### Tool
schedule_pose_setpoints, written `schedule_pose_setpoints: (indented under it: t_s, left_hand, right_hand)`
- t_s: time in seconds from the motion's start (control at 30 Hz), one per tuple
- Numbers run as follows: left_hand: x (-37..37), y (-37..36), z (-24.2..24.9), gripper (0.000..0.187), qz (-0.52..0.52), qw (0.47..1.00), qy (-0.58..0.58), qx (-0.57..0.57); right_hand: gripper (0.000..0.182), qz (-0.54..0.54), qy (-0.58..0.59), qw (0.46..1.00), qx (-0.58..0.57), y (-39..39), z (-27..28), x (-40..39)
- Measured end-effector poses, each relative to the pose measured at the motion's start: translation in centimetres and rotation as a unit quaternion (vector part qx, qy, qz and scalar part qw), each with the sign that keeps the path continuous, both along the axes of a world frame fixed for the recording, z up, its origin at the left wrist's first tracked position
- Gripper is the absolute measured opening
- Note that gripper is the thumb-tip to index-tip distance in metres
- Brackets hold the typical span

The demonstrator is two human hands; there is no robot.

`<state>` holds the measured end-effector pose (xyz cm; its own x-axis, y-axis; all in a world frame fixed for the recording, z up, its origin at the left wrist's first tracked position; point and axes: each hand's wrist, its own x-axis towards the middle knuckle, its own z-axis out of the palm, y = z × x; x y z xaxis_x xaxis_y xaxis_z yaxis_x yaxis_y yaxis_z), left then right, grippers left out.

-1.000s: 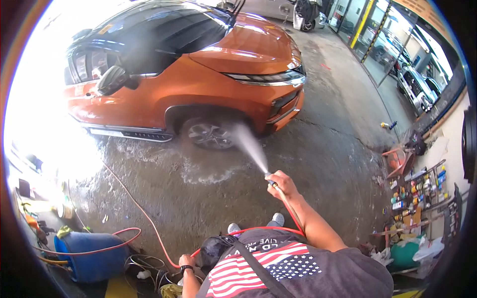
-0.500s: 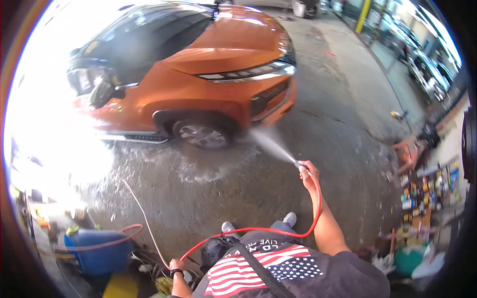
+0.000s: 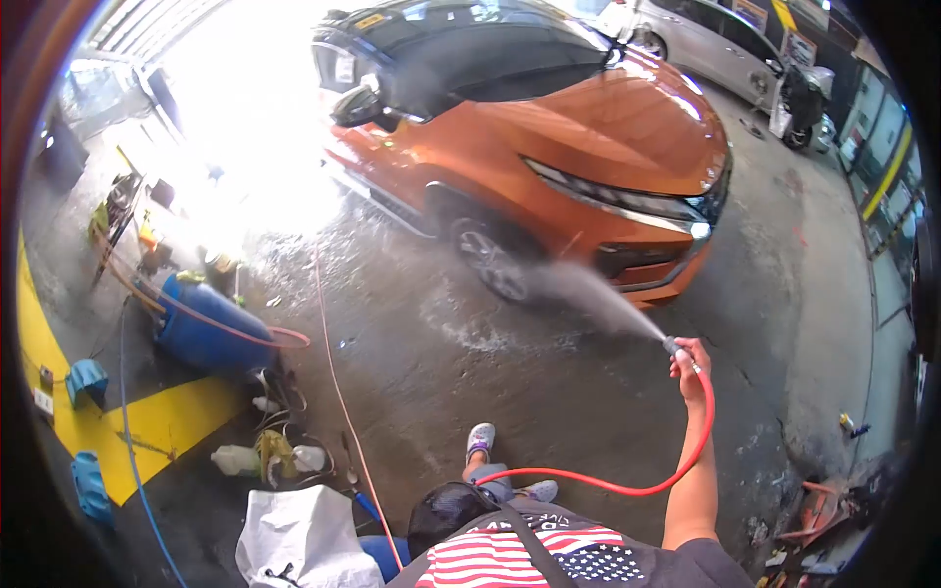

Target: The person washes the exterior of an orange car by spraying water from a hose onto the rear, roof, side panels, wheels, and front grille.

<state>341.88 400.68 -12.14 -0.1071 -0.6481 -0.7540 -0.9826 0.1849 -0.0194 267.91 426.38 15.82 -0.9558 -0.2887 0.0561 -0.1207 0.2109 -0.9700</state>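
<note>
My right hand (image 3: pixel 692 370) is stretched forward, its fingers closed around a spray nozzle (image 3: pixel 671 345). A red hose (image 3: pixel 642 488) runs from the nozzle down beside my forearm and across my front. White water spray (image 3: pixel 603 299) fans out from the nozzle toward the front wheel (image 3: pixel 490 260) and lower bumper of an orange car (image 3: pixel 549 162). Nozzle and car are well apart. My left hand is out of the picture; a pale pink length of hose (image 3: pixel 338 377) passes over the floor to the bottom edge.
Left of me lies a blue barrel (image 3: pixel 211 328) with hose looped over it. Bottles (image 3: pixel 235 459), a white sack (image 3: pixel 299 539) and a blue hose (image 3: pixel 130 451) are near yellow floor markings (image 3: pixel 176 431). A silver car (image 3: pixel 711 44) stands behind. Wet concrete surrounds my feet.
My view has turned left, so the car appears farther right. My left hand, earlier on the hose, has left the frame. The spray now reaches closer to the front wheel.
</note>
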Motion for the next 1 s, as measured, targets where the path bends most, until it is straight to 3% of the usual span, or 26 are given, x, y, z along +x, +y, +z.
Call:
schedule_pose_setpoints:
  t_s: [0.17,0.2,0.33,0.4,0.47,0.6,0.7,0.77,0.8,0.87,0.9,1.0]
  left_hand:
    - [-9.2,-6.8,-5.7,0.054,-0.139,0.987,0.033,-0.079]
    - [-12.9,-8.3,-3.7,0.049,-0.164,0.983,0.038,-0.070]
    - [-27.9,-10.5,1.6,0.043,-0.144,0.988,0.014,-0.056]
    - [-33.4,-11.0,0.2,0.043,-0.232,0.972,-0.019,-0.002]
    - [-40.1,-8.5,2.0,0.047,-0.206,0.977,-0.049,0.015]
    - [-51.5,-5.1,-3.8,0.051,-0.235,0.971,-0.034,0.031]
    - [-57.9,-2.3,-6.7,0.049,-0.241,0.969,-0.020,0.057]
    - [-63.4,-0.7,-7.1,0.047,-0.377,0.925,0.018,0.038]
    - [-65.1,-0.4,-6.8,0.047,-0.351,0.935,0.014,0.042]
    - [-71.7,3.6,4.2,0.049,-0.299,0.953,0.008,0.048]
    - [-72.2,3.0,2.0,0.052,-0.321,0.947,0.022,0.023]
    - [-74.8,4.4,2.2,0.051,-0.311,0.950,0.013,-0.002]
  right_hand:
    - [0.024,-0.178,0.122,0.975,-0.041,10.1,4.8,-3.4]
    - [0.024,-0.196,0.130,0.971,-0.041,11.7,4.8,-3.8]
    - [0.019,-0.014,0.194,0.980,0.034,12.6,6.6,-2.9]
    - [0.016,-0.004,0.212,0.974,0.074,14.5,6.5,-4.0]
    - [0.016,-0.021,0.229,0.970,0.079,17.8,6.5,-6.1]
    - [0.017,-0.125,0.165,0.975,0.080,24.5,7.0,-11.3]
    - [0.018,-0.067,0.173,0.978,0.097,27.1,5.8,-14.2]
    - [0.021,-0.011,0.155,0.979,0.132,27.6,5.9,-16.3]
    - [0.021,0.010,0.141,0.979,0.150,27.8,6.0,-17.1]
    - [0.023,0.002,0.138,0.981,0.139,28.7,6.8,-19.8]
    - [0.023,-0.022,0.148,0.980,0.131,29.4,7.6,-21.5]
    - [0.021,-0.090,0.189,0.970,0.120,32.4,8.6,-27.0]
